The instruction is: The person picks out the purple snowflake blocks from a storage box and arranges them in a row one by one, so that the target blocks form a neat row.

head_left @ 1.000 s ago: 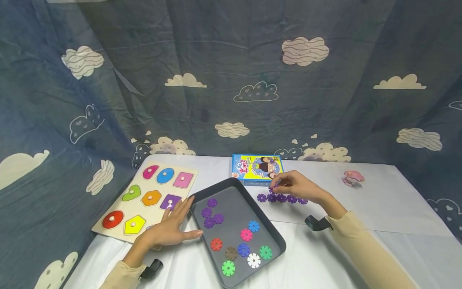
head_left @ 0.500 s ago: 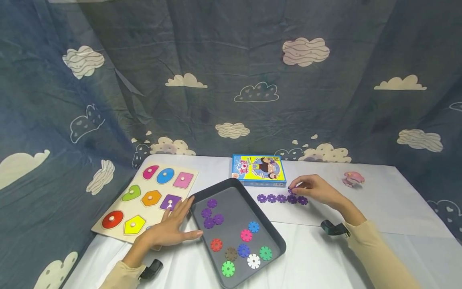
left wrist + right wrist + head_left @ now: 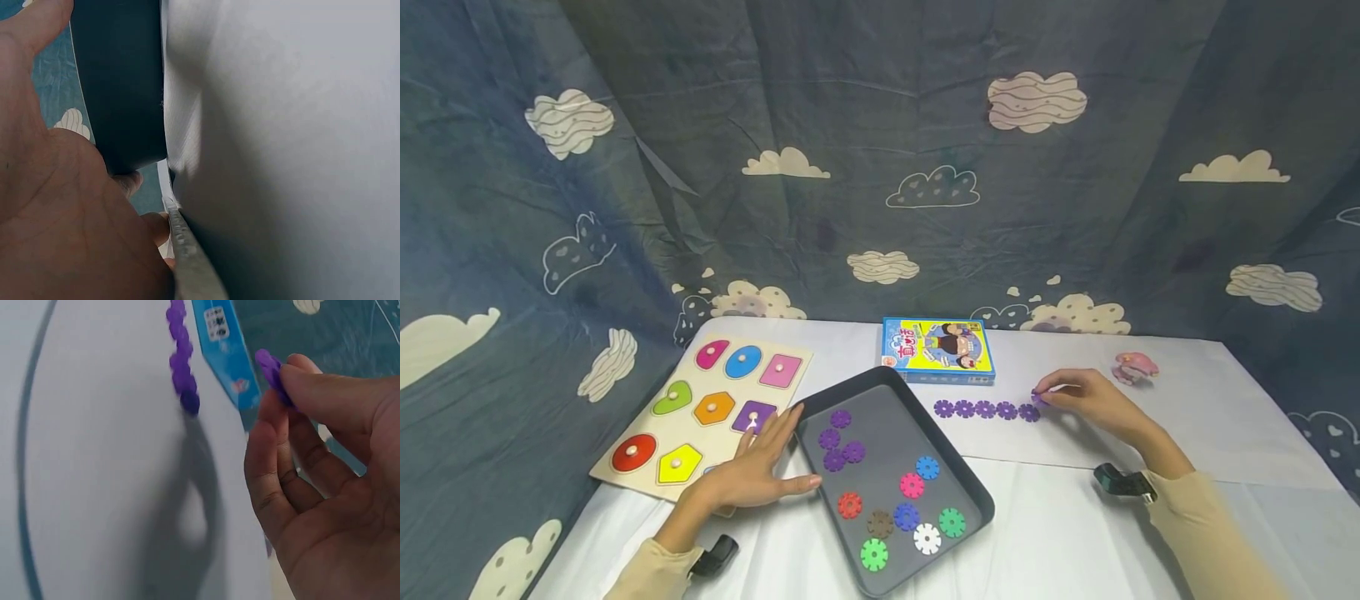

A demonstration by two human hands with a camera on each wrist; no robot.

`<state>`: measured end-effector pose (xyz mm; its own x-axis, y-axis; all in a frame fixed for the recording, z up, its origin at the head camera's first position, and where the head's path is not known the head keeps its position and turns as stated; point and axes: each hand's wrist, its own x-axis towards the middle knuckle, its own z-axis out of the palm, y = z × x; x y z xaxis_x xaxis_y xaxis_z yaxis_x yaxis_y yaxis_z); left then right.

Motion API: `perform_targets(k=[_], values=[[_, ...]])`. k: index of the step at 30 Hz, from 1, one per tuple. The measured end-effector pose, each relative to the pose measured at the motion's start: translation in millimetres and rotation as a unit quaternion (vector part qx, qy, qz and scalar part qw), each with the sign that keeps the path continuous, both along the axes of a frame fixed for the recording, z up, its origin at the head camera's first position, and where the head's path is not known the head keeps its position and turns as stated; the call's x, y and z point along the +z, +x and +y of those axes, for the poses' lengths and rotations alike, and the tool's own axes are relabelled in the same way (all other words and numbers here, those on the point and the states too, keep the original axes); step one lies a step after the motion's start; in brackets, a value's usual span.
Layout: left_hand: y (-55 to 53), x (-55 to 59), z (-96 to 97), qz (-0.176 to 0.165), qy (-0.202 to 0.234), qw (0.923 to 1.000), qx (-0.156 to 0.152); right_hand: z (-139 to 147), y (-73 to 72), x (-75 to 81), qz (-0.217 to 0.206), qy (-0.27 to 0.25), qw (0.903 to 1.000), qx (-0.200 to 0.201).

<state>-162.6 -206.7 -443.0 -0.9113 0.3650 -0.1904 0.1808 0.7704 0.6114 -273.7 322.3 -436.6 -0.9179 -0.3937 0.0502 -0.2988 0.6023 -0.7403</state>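
Observation:
My right hand pinches a purple notched disc between thumb and fingertips, just above the right end of a row of purple discs lying on the white cloth. In the right wrist view the held disc is tilted and apart from the row. My left hand rests with spread, fairly straight fingers at the left rim of a dark grey tray; its palm is close beside the tray wall in the left wrist view. Inside the tray are several purple discs and several others, such as a white disc.
A wooden shape puzzle board lies left of the tray, partly behind the left hand. Behind the row sits a blue and yellow box. A small pink toy stands farther right, before a cloud-patterned curtain.
My right hand has moved right along the row of discs, from near its second disc to its right end, still pinching the purple disc. The left hand and tray stay put.

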Motion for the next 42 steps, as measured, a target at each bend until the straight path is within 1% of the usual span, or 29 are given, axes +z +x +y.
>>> perform_targets(k=[4,12,18,20,25,31,42], values=[[0.1,-0.3,-0.1,0.001,-0.003,1.0,-0.002,9,2.3,-3.9,0.0,0.034,0.9993,-0.013],[0.1,0.2,-0.1,0.002,0.001,1.0,-0.001,17,3.1,-11.4,0.008,0.051,0.9982,-0.03],[-0.1,-1.3,-0.3,0.001,0.0,1.0,0.0,14,5.4,-14.8,0.001,0.056,0.9972,-0.049],[0.0,-1.5,-0.6,-0.002,0.002,1.0,0.002,13,4.9,-15.8,0.004,0.059,0.9969,-0.051],[0.2,-0.3,-1.0,-0.011,-0.001,0.9999,0.005,11,2.5,-17.9,0.02,0.057,0.9974,-0.038],[-0.5,0.7,0.2,-0.007,0.005,1.0,0.001,11,3.5,-18.5,0.026,0.059,0.9972,-0.038],[0.3,1.4,0.2,-0.011,0.001,0.9999,0.004,7,2.4,-18.3,0.015,0.072,0.9965,-0.039]])
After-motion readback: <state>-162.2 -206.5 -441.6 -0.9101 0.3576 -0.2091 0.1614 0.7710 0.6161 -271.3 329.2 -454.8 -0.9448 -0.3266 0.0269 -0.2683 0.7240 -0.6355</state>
